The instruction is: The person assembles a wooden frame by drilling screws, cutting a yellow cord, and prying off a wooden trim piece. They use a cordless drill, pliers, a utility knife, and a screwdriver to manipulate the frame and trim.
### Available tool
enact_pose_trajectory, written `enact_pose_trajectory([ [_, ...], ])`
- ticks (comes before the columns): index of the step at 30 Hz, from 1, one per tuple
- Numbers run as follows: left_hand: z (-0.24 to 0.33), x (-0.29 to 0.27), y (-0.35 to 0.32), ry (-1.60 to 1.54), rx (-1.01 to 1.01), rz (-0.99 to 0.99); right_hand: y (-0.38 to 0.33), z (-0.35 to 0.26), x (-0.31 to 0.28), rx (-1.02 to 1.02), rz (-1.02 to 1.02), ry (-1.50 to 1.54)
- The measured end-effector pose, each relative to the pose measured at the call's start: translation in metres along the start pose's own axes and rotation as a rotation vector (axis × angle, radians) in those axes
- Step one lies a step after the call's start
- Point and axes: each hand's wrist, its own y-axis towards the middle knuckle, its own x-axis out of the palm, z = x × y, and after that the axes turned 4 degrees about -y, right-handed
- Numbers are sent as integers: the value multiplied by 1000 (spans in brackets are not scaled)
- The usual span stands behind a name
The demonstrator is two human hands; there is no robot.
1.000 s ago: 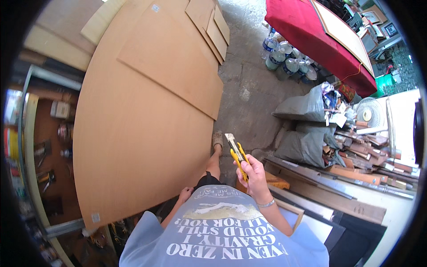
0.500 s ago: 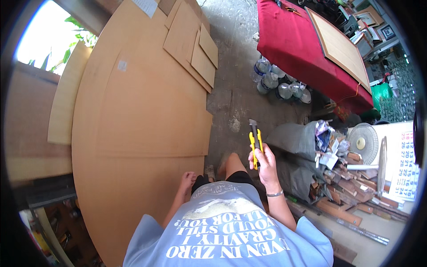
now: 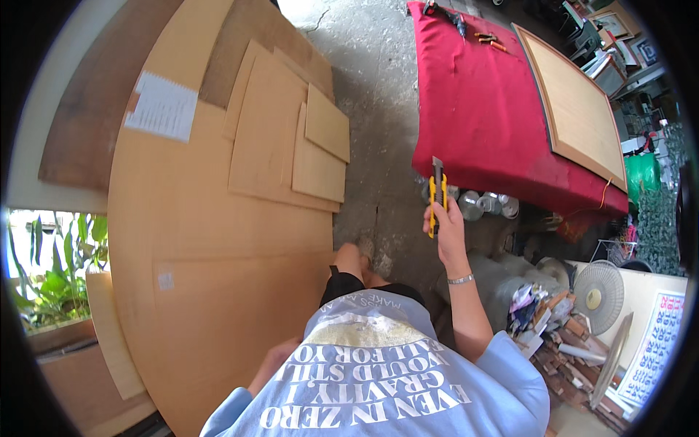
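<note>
Tan fibreboard fills the left of the view — one large sheet (image 3: 218, 277) lying on the floor, with several smaller offcuts (image 3: 291, 138) stacked on its far end and a white printed paper (image 3: 162, 107) on its upper left corner. Right of it runs bare grey concrete floor (image 3: 371, 87), cracked and dusty. Beyond that a table under a red cloth (image 3: 480, 109) carries a framed wooden panel (image 3: 575, 109) and a few hand tools at its far edge. The right hand (image 3: 448, 229) is raised above the floor, fingers wrapped closed around a yellow utility knife (image 3: 437, 197) — blade end pointing up and away. The left hand (image 3: 273, 360) is low by the sheet's near edge, mostly hidden behind the shirt; its grip cannot be told. A standing fan (image 3: 598, 288), scrap wood and clear jars crowd the right side; green plants (image 3: 44, 269) show at far left.
</note>
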Motion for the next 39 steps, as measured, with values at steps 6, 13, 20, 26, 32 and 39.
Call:
enact_pose_trajectory([
  [6, 230, -3, -27, 152, 109, -100, 143, -55, 36, -72, -106, 22],
  [13, 389, -73, 60, 7, 110, -4, 321, -72, 27, -54, 35, 62],
  [20, 551, -140, 89, -175, 288, 166, 494, -122, 4, -12, 385, 179],
  [26, 673, -165, 139, -240, 409, 314, 636, -146, -20, -14, 595, 177],
  [32, 806, -216, 214, -268, 342, 407, 814, -173, -53, 5, 965, 82],
  [39, 981, -277, 268, -212, 195, 449, 1055, -265, -17, -161, 828, 188],
])
